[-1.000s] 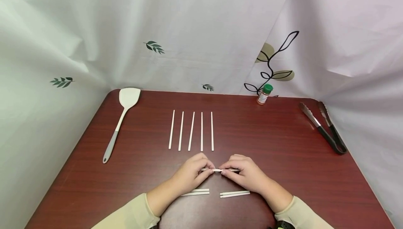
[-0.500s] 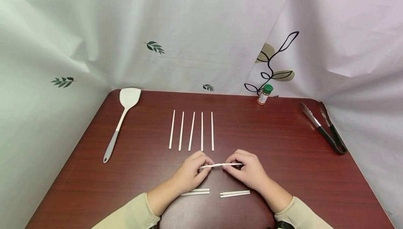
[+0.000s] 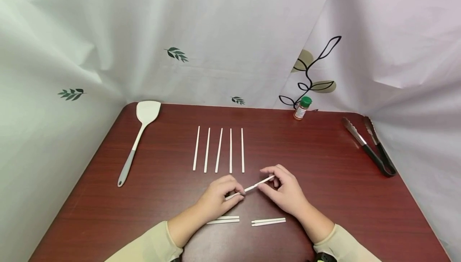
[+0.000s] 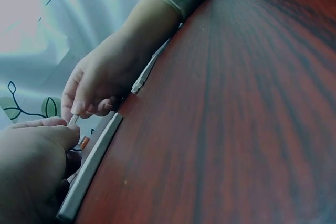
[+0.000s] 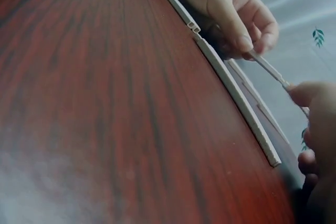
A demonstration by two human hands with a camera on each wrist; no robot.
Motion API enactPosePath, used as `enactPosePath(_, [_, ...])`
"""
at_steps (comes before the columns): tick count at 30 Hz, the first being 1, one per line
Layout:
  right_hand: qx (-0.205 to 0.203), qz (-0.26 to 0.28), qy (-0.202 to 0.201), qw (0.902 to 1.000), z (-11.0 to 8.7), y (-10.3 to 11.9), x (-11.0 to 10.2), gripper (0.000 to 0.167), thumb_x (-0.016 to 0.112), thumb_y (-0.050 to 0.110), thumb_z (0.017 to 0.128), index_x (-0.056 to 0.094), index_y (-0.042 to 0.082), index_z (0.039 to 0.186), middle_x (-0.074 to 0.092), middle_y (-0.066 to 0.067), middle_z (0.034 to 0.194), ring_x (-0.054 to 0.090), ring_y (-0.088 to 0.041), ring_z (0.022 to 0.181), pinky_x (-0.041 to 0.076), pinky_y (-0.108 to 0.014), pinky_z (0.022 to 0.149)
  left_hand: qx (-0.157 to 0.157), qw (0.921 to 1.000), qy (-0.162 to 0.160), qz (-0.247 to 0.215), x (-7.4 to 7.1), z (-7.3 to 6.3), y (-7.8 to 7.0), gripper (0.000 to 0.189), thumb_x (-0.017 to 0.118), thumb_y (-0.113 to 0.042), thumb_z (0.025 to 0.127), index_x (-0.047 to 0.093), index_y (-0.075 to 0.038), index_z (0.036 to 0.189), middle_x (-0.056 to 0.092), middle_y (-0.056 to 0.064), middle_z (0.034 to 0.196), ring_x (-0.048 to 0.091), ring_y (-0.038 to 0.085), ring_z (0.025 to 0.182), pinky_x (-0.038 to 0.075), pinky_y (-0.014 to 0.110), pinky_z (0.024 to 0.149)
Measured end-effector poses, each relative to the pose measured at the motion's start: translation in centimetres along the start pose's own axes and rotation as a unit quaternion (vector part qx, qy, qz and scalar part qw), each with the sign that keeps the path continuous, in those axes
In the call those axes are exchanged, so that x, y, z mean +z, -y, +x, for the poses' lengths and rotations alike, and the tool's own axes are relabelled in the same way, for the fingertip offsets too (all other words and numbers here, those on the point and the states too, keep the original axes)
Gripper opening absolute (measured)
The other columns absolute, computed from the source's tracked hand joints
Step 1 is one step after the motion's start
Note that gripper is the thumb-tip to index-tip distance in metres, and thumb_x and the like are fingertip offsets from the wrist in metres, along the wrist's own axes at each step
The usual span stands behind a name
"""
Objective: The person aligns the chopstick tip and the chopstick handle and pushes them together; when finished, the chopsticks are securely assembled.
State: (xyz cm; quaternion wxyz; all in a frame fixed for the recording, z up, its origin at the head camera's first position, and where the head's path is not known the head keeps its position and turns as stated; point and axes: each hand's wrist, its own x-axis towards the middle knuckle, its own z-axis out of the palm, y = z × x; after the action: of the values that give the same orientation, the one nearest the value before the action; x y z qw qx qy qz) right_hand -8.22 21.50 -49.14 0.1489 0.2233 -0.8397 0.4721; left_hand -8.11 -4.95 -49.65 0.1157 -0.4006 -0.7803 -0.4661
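Observation:
A thin white stick [image 3: 250, 188], slim like a chopstick, slants up to the right between the two hands, with a small uneven spot near its middle. My left hand [image 3: 221, 197] pinches its lower left part between thumb and fingers. Toward the upper right end, my right hand [image 3: 285, 191] holds it by the thumb and curled fingers, its index finger stretched out above. In the right wrist view, the stick [image 5: 270, 68] runs from the left thumb to the right thumb. Below the hands lie short white pieces: a left pair [image 3: 230, 220], partly hidden by the left hand, and a right pair [image 3: 268, 222].
Several long white sticks [image 3: 218, 150] lie in a spaced row beyond the hands. A white spatula [image 3: 138, 138] with grey handle is at left. A green-capped seasoning bottle [image 3: 301, 109] stands at the back, black-handled tongs [image 3: 374, 150] at right. Curtains surround the reddish-brown table [image 3: 324, 146].
The stick was nearly level and now tilts up to the right. My right hand has moved up and slightly right, its index finger straighter. My left hand has barely moved.

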Motion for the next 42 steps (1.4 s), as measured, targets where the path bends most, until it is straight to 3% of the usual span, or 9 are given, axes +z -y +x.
enactPosePath(6, [0.030, 0.046, 0.026, 0.9982, 0.0, 0.0, -0.3, 0.039, 0.083, -0.001, 0.087, 0.068, 0.004, 0.124, 0.054, 0.004, 0.081, 0.047, -0.008, 0.064, 0.041, -0.022, 0.055, 0.003, 0.9999, -0.013, -0.007, -0.1, -0.1, 0.0, 0.020, 0.090, -0.005, 0.083, 0.077, -0.018, 0.090, 0.061, -0.009, 0.081, 0.056, 0.007, 0.069, 0.045, 0.013, 0.062])
enactPosePath(13, [0.013, 0.040, 0.032, 0.9986, -0.1, 0.0, -0.2, 0.042, 0.083, -0.001, 0.088, 0.068, 0.005, 0.127, 0.055, 0.007, 0.084, 0.050, -0.007, 0.066, 0.043, -0.021, 0.057, -0.021, 0.9991, -0.037, -0.001, 0.0, -0.2, 0.1, 0.018, 0.090, -0.004, 0.082, 0.079, -0.018, 0.087, 0.063, -0.009, 0.078, 0.056, 0.004, 0.068, 0.046, 0.014, 0.061])
enactPosePath(19, [0.012, 0.086, 0.014, 0.9961, 0.0, 0.2, 0.0, 0.044, 0.085, -0.007, 0.084, 0.068, 0.000, 0.125, 0.063, -0.002, 0.083, 0.054, -0.007, 0.065, 0.047, -0.021, 0.055, -0.034, 0.9984, -0.044, -0.008, 0.0, -0.2, 0.0, 0.019, 0.090, -0.003, 0.081, 0.079, -0.017, 0.086, 0.063, -0.010, 0.078, 0.057, 0.004, 0.068, 0.046, 0.014, 0.061])
enactPosePath(23, [0.046, 0.140, 0.003, 0.9891, 0.1, 0.2, 0.0, 0.048, 0.084, -0.012, 0.083, 0.065, -0.006, 0.127, 0.068, -0.010, 0.086, 0.061, -0.007, 0.068, 0.051, -0.020, 0.056, -0.033, 0.9987, -0.038, -0.012, -0.1, -0.1, -0.1, 0.020, 0.091, -0.002, 0.080, 0.078, -0.017, 0.086, 0.064, -0.010, 0.080, 0.056, 0.004, 0.069, 0.046, 0.013, 0.062])
enactPosePath(26, [0.088, 0.190, -0.002, 0.9778, 0.2, 0.3, -0.2, 0.052, 0.080, -0.015, 0.085, 0.057, -0.013, 0.131, 0.070, -0.014, 0.090, 0.067, -0.008, 0.071, 0.055, -0.020, 0.061, -0.023, 0.9992, -0.021, -0.023, -0.1, 0.1, -0.1, 0.020, 0.089, -0.001, 0.083, 0.078, -0.017, 0.088, 0.069, -0.008, 0.088, 0.061, 0.004, 0.076, 0.049, 0.015, 0.066])
enactPosePath(30, [0.149, 0.261, -0.014, 0.9537, 0.4, 0.4, -0.3, 0.053, 0.074, -0.017, 0.087, 0.046, -0.018, 0.132, 0.073, -0.013, 0.091, 0.072, -0.011, 0.073, 0.059, -0.025, 0.066, -0.011, 0.9992, 0.020, -0.032, -0.3, 0.1, 0.0, 0.016, 0.085, -0.001, 0.087, 0.082, -0.015, 0.093, 0.076, -0.004, 0.104, 0.069, 0.006, 0.093, 0.053, 0.017, 0.075])
enactPosePath(34, [0.188, 0.301, -0.035, 0.9341, 0.5, 0.7, -0.4, 0.055, 0.071, -0.017, 0.090, 0.037, -0.017, 0.133, 0.073, -0.009, 0.089, 0.071, -0.014, 0.068, 0.061, -0.030, 0.064, 0.015, 0.9975, 0.056, -0.040, -0.7, 0.2, 0.3, 0.028, 0.080, 0.006, 0.082, 0.083, -0.011, 0.105, 0.075, 0.000, 0.116, 0.071, 0.010, 0.105, 0.054, 0.019, 0.083])
enactPosePath(38, [0.198, 0.307, -0.047, 0.9295, 0.7, 0.9, -0.4, 0.061, 0.069, -0.017, 0.091, 0.031, -0.012, 0.138, 0.072, -0.009, 0.087, 0.069, -0.016, 0.064, 0.061, -0.031, 0.062, 0.034, 0.9933, 0.097, -0.053, -1.2, 0.2, 0.5, 0.043, 0.076, 0.009, 0.077, 0.081, -0.008, 0.117, 0.072, 0.003, 0.125, 0.069, 0.014, 0.115, 0.054, 0.023, 0.093])
enactPosePath(42, [0.188, 0.312, -0.052, 0.9297, 0.7, 0.8, -0.2, 0.065, 0.068, -0.017, 0.092, 0.028, -0.010, 0.141, 0.071, -0.008, 0.087, 0.068, -0.015, 0.065, 0.060, -0.030, 0.062, 0.042, 0.9899, 0.126, -0.050, -1.5, 0.2, 0.6, 0.041, 0.080, 0.004, 0.084, 0.079, -0.007, 0.123, 0.070, 0.005, 0.131, 0.068, 0.015, 0.119, 0.053, 0.026, 0.099])
